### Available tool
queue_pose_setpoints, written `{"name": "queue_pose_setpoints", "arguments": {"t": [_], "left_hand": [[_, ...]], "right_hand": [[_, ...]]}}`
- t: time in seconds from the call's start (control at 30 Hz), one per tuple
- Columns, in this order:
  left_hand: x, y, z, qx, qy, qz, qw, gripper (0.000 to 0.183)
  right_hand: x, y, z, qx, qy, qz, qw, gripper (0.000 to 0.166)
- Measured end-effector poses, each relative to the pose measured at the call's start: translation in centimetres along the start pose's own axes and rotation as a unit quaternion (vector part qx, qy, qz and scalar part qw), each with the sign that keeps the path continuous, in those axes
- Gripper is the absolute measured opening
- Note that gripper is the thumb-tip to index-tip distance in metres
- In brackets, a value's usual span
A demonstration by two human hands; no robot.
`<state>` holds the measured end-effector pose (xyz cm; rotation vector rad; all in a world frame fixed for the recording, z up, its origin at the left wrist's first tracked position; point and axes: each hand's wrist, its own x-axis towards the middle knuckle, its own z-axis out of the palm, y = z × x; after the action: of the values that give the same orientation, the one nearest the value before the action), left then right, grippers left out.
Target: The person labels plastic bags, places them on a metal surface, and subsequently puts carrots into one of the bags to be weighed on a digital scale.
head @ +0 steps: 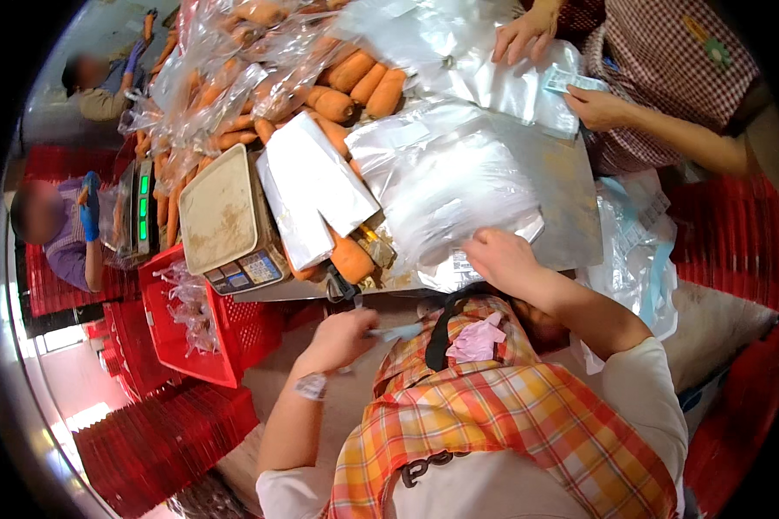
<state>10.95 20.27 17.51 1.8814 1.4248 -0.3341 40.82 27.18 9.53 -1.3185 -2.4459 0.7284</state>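
My left hand, blurred, is closed on a pale blue strip in front of my checked apron, just off the table's edge. My right hand rests with curled fingers at the near edge of a pile of clear plastic bags; whether it grips one cannot be told. A label with print shows beside its fingertips. White sheets lie left of the bags, over some carrots. A carrot and a yellow-handled tool lie near the edge. Further left stands a scale with a soiled tray.
Carrots, some under clear film, heap at the back. A co-worker's hands handle labelled bags at the upper right. Two other people work at the far left, near another scale. A red crate with bagged goods and stacked red crates stand left.
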Motion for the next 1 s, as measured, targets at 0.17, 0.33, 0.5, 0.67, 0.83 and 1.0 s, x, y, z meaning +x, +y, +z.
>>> {"name": "queue_pose_setpoints", "arguments": {"t": [0.17, 0.33, 0.5, 0.67, 0.83, 1.0], "left_hand": [[-10.1, -10.9, 2.0, 0.113, 0.027, -0.296, 0.948, 0.027], [-14.8, -16.6, 5.9, 0.095, 0.25, -0.267, 0.926, 0.062], [-10.5, -14.5, 7.5, 0.011, 0.142, -0.196, 0.97, 0.046], [-7.9, -15.0, 6.4, -0.01, 0.161, -0.143, 0.976, 0.041], [-7.1, -18.3, 5.2, 0.002, 0.128, -0.105, 0.986, 0.045], [-6.5, -19.2, 1.7, 0.034, 0.067, -0.053, 0.996, 0.037]], "right_hand": [[1.0, -0.1, 0.1, 0.019, -0.121, -0.037, 0.992, 0.018], [2.5, -1.4, -1.3, 0.05, -0.114, -0.001, 0.992, 0.025], [6.5, -2.3, -2.9, 0.041, 0.035, -0.031, 0.998, 0.031], [9.6, -0.6, 0.6, -0.099, 0.1, -0.036, 0.989, 0.046], [11.6, -2.1, 3.1, -0.151, 0.177, 0.046, 0.971, 0.049], [12.5, -0.7, 4.5, -0.206, 0.179, 0.091, 0.958, 0.044]]}}
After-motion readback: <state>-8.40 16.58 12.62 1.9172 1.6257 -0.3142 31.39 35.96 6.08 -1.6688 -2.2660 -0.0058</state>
